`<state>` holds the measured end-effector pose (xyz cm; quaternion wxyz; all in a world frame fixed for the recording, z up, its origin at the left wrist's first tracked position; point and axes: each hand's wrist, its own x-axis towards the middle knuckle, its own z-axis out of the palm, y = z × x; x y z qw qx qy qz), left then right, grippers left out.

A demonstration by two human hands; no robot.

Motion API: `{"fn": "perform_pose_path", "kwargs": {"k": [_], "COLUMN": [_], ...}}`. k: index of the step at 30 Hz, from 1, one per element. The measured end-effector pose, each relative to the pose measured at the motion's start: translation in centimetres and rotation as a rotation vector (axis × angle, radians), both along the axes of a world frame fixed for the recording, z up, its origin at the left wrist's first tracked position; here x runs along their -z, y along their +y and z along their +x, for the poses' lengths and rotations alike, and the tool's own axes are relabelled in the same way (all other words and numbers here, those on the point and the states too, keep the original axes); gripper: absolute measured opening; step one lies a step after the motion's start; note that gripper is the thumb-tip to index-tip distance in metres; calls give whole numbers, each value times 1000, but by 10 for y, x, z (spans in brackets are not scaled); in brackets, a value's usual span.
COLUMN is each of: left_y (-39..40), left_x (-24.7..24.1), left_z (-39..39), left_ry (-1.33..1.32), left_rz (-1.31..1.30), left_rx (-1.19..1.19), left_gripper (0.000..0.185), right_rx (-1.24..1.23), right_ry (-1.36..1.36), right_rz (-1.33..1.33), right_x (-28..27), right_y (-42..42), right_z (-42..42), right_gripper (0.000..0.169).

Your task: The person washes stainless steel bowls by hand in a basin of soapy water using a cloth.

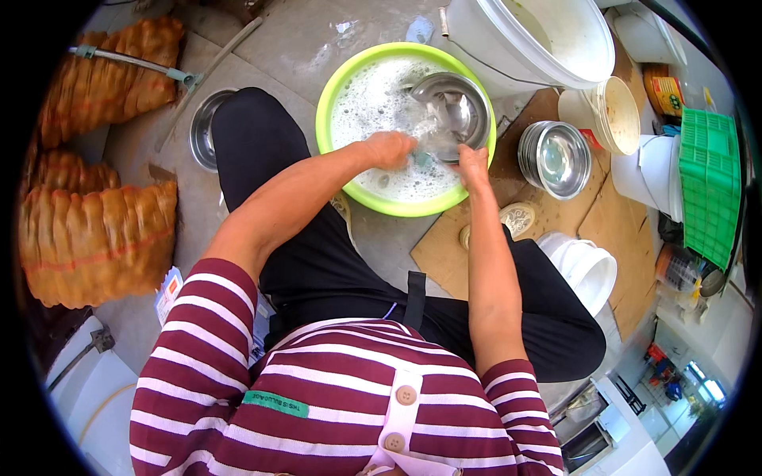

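A lime-green plastic basin [329, 113] full of foamy water stands on the floor before me. Tilted in it at the right is a stainless steel bowl [476, 110], with water splashing inside. My right hand [473, 166] grips the near edge of this bowl at the basin's right side. Over the suds, my left hand [390, 149] is curled around a green scrubbing pad [423, 159], mostly hidden and blurred. Both hands are wet and close together. The bowl's lower edge is partly hidden by foam and splashing water.
A large white bucket [494, 53] stands beyond the basin. Right of it are stacked steel bowls [553, 160], a cream bucket [622, 116] and a green crate [711, 184]. Another steel bowl [205, 131] lies by my left knee. Orange mesh sacks [101, 238] line the left.
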<state>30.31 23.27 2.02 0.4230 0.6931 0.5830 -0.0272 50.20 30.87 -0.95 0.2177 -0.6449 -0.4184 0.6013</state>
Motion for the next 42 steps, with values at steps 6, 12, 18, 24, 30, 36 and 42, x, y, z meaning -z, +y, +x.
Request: {"fn": "perform_pose_path", "kwargs": {"k": [6, 12, 18, 24, 30, 36, 42], "left_y": [10, 7, 4, -4, -49, -166, -262], "left_x": [-16, -43, -43, -100, -131, -3, 54], "left_z": [-16, -35, -63, -115, -215, -362, -325], "left_ry": [4, -80, -214, -315, -491, -247, 733], "left_rz": [198, 136, 318, 650, 610, 369, 129], "left_rx": [-311, -525, -570, -642, -1079, -1623, -1455], "left_gripper": [23, 24, 22, 29, 29, 27, 40], "right_rx": [72, -140, -458, -331, 280, 677, 787], "right_ry": [294, 54, -306, -250, 532, 649, 524], "right_rz": [-442, -36, 1073, 1309, 375, 204, -30], "right_x": [-36, -78, -120, -144, -117, -77, -56], "right_y": [15, 2, 9, 18, 36, 59, 66], "right_z": [5, -12, -20, -3, 68, 153, 179], "right_gripper": [38, 37, 36, 35, 31, 27, 51]}}
